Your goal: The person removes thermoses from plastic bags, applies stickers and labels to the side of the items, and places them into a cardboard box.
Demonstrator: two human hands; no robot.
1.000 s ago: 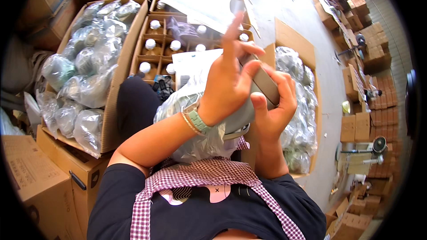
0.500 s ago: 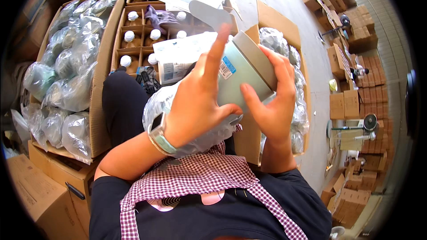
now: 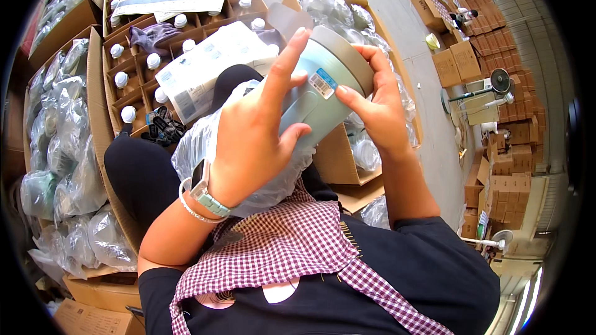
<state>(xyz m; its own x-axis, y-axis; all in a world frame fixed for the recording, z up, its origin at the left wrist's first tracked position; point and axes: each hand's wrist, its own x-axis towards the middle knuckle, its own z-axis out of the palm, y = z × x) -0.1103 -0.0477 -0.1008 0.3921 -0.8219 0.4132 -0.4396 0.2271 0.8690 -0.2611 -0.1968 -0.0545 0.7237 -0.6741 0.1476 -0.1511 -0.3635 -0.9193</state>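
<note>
A pale blue-green cylindrical container [image 3: 316, 111] with a grey band at one end and a barcode sticker [image 3: 323, 84] is tilted between my hands. My left hand [image 3: 251, 133], wearing a watch and bracelet, holds its near side, index finger raised toward the band. My right hand [image 3: 388, 111] grips the other side, fingers over the band and thumb by the sticker. A grey, rounded flat piece [image 3: 290, 18] shows just beyond my left index fingertip; whether it touches is unclear. A crumpled clear plastic bag [image 3: 192, 146] lies under my hands in my lap.
Divided cartons [image 3: 112, 62] of white-capped bottles hold papers [image 3: 211, 68], a purple cloth [image 3: 149, 40] and a black strappy item [image 3: 164, 127]. Cartons of bagged items stand left [image 3: 81, 180] and right [image 3: 323, 6]. Stacked boxes [image 3: 509, 192] and a standing fan [image 3: 500, 80] are farther right.
The container has been raised and tilted, exposing its sticker; it and both hands have since shifted slightly leftward in view. My right thumb has moved onto the body by the sticker. The view has shifted.
</note>
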